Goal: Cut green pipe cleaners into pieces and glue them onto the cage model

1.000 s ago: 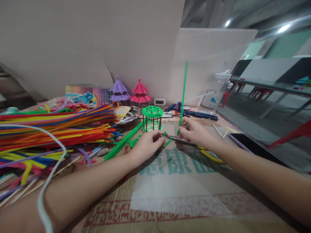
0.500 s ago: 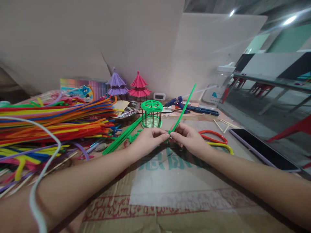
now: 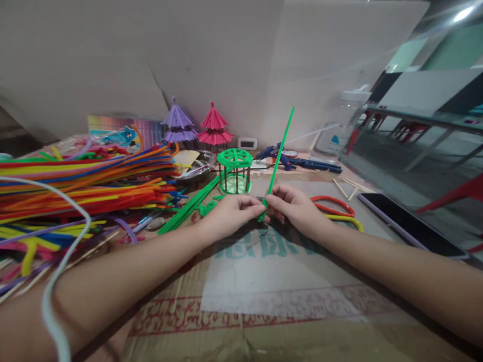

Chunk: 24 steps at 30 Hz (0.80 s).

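A long green pipe cleaner (image 3: 278, 157) rises up and to the right from between my two hands. My left hand (image 3: 230, 216) pinches its lower end with thumb and fingers closed. My right hand (image 3: 294, 206) grips it just beside, fingers closed too. Both hands hover low over a flattened cardboard sheet (image 3: 264, 281). Just behind them stands a small green round frame with dark posts (image 3: 234, 172).
A big pile of coloured pipe cleaners (image 3: 86, 186) fills the left. Purple (image 3: 179, 123) and pink (image 3: 214, 123) paper pagodas stand at the back wall. A blue glue gun (image 3: 298, 160), red and yellow loops (image 3: 335, 208) and a dark phone (image 3: 407, 223) lie to the right.
The green pipe cleaner tilted from upright to leaning right. My left hand moved in and took hold of its lower end beside my right hand.
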Tool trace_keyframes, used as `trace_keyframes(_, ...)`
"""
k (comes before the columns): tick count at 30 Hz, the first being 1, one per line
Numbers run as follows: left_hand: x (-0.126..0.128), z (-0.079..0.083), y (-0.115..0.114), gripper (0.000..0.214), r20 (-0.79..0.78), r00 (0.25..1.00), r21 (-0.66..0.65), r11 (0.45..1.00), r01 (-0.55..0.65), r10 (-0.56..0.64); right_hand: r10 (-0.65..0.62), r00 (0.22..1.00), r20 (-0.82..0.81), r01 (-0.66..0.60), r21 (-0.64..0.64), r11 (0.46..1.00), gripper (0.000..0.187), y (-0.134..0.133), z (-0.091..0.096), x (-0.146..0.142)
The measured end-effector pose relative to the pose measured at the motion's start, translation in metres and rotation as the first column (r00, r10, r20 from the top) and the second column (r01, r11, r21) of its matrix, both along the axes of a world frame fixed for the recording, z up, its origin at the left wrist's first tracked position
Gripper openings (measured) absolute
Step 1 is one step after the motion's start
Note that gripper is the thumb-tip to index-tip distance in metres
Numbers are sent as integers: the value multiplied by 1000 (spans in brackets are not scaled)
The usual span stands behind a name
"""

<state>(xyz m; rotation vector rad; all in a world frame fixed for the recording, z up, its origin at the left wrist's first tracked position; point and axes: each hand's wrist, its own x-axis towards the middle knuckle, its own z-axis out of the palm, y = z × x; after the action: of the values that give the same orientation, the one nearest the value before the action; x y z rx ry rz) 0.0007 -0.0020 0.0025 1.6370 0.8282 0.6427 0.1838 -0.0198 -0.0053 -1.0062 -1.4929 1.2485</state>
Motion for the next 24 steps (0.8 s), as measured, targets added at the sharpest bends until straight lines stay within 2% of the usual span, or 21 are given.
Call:
trace_keyframes(9, -1, 1, 0, 24, -67, 998, 95, 995, -14, 20, 34, 999, 15, -34, 11, 999, 39, -4, 2, -1)
trace_keyframes(13, -2, 2, 0, 22, -39, 992, 99, 989, -112, 116, 6, 999, 35, -7, 40, 999, 38, -1, -1, -1)
trace_keyframes(16, -2, 3, 1, 23, 13, 982, 115, 975, -189, 189, -13, 992, 129, 5, 60, 998, 35, 1, -2, 0)
trace_keyframes(20, -2, 5, 2, 24, 40, 981, 132, 972, -194, 190, -13, 958, 285, -9, 76, 997, 27, 0, -1, -1)
trace_keyframes(24, -1, 7, 1, 23, 51, 979, 103, 974, -199, 195, -1, 941, 339, -27, 78, 997, 25, -2, 1, -1)
